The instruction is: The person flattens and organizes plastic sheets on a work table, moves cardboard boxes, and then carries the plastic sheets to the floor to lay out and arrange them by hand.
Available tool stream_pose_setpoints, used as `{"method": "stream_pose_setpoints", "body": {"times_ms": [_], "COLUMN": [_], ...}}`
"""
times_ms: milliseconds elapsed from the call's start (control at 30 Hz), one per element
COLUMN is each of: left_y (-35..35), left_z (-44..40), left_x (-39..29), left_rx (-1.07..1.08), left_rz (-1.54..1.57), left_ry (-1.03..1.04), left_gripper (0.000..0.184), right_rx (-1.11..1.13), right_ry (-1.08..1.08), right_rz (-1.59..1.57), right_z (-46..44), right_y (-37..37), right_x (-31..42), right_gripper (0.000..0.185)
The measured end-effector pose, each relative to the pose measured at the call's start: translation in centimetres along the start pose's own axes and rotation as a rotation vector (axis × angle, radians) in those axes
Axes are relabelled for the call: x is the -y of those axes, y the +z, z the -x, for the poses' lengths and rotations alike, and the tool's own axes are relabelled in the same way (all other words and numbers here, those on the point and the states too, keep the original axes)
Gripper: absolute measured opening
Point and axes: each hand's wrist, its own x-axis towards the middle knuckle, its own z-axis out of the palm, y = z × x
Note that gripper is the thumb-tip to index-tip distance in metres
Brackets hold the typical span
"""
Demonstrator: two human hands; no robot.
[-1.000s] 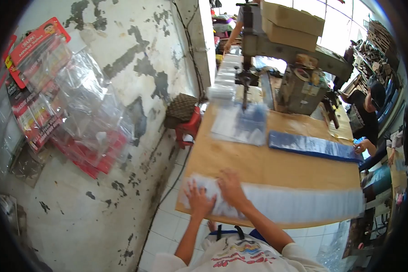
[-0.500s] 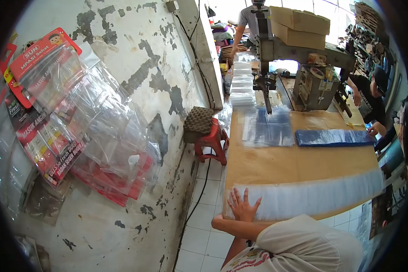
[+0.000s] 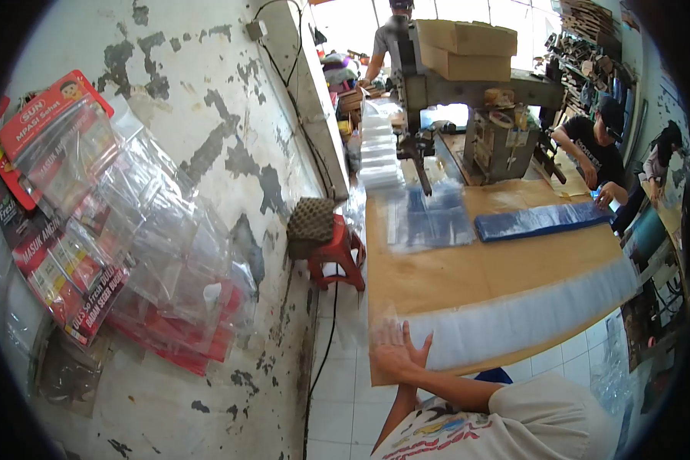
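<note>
A long fanned row of overlapping clear plastic sheets point(image 3: 521, 316) lies along the near side of the brown-covered table point(image 3: 429, 280). At its left end my left hand point(image 3: 408, 343) lies flat, fingers spread and slightly blurred, thumb toward the sheets. My right forearm crosses over my left wrist. My right hand point(image 3: 386, 359) is by the table's left edge, close against the left hand; its fingers do not show clearly. Farther back lie a flat stack of clear plastic point(image 3: 429, 218) and a long blue plastic bundle point(image 3: 540, 221).
A metal machine point(image 3: 498, 142) carries cardboard boxes point(image 3: 468, 50) at the table's far side. Beside the wall stands a red stool point(image 3: 339, 257) with a foam block point(image 3: 312, 222). Plastic packaging point(image 3: 130, 222) hangs on the wall. Co-workers point(image 3: 590, 146) are at the right and back.
The view has shifted, moving the scene leftward. My right forearm has swung up, bringing my right hand closer to my left hand. A co-worker at right has leaned further into view.
</note>
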Motion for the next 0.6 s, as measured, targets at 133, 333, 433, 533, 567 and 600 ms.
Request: {"method": "stream_pose_setpoints", "body": {"times_ms": [133, 333, 433, 533, 567, 600], "left_y": [1.4, -1.6, -1.3, -1.1, -0.7, -0.5], "left_z": [-0.4, -0.6, -0.5, -0.5, -0.4, -0.3], "left_x": [0.6, -1.4, -1.8, -2.1, -2.0, -1.9], "left_rx": [-0.070, -0.029, -0.031, -0.024, -0.031, -0.037], "left_rz": [-0.089, 0.056, 0.039, 0.017, 0.005, -0.010], "left_ry": [0.035, -0.055, -0.051, -0.041, -0.035, -0.036], "left_gripper": [0.079, 0.074, 0.075, 0.074, 0.074, 0.073], "right_rx": [-0.240, -0.550, -0.662, -0.746, -0.823, -0.892], "right_ry": [0.038, 0.345, 0.465, 0.622, 0.702, 0.779], "right_rz": [-0.306, -0.332, -0.250, -0.190, -0.185, -0.177], "right_z": [0.4, 4.2, 5.7, 7.6, 8.2, 9.0], "right_y": [-2.1, -8.4, -9.0, -10.9, -11.4, -11.7], "right_x": [-8.1, -16.9, -23.1, -29.0, -30.9, -32.8], "right_gripper": [0.076, 0.079, 0.077, 0.076, 0.076, 0.077]}}
